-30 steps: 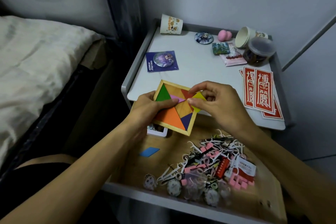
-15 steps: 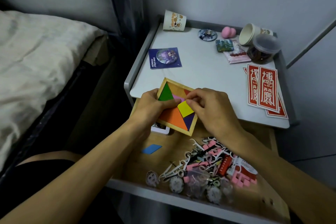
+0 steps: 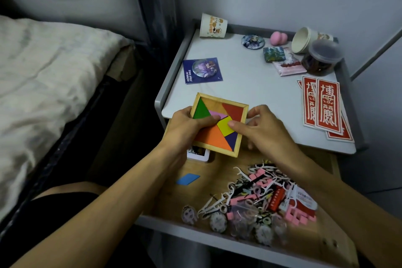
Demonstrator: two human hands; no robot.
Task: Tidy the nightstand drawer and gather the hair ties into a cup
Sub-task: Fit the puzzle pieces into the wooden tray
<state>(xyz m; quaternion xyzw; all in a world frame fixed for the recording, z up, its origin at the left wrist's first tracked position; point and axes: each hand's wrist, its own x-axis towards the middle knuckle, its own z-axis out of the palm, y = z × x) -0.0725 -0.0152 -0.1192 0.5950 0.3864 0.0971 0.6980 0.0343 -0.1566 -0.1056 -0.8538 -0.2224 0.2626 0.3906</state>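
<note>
A wooden-framed tangram tray (image 3: 230,100) with coloured pieces hangs above the open drawer (image 3: 217,172). My left hand (image 3: 187,128) grips its left edge, thumb across the pieces. My right hand (image 3: 258,128) holds the tray's right edge and its thumb presses the yellow square piece (image 3: 225,127). A loose blue tangram piece (image 3: 188,179) lies on the drawer floor. In the drawer's front right sits a tangled pile (image 3: 256,198) of floss picks, pink clips and small rings. One paper cup (image 3: 213,26) stands upside down at the back of the nightstand top; another (image 3: 304,39) lies on its side.
The nightstand top (image 3: 250,76) carries a blue badge card (image 3: 203,70), a round badge (image 3: 253,41), a pink sponge (image 3: 278,38), small packets, a lidded plastic jar (image 3: 322,56) and red paper slips (image 3: 324,104). A bed (image 3: 43,76) lies to the left.
My right hand has set the yellow square down into the tray and now presses it with the thumb. The camera view has shifted slightly, and the tray sits lower.
</note>
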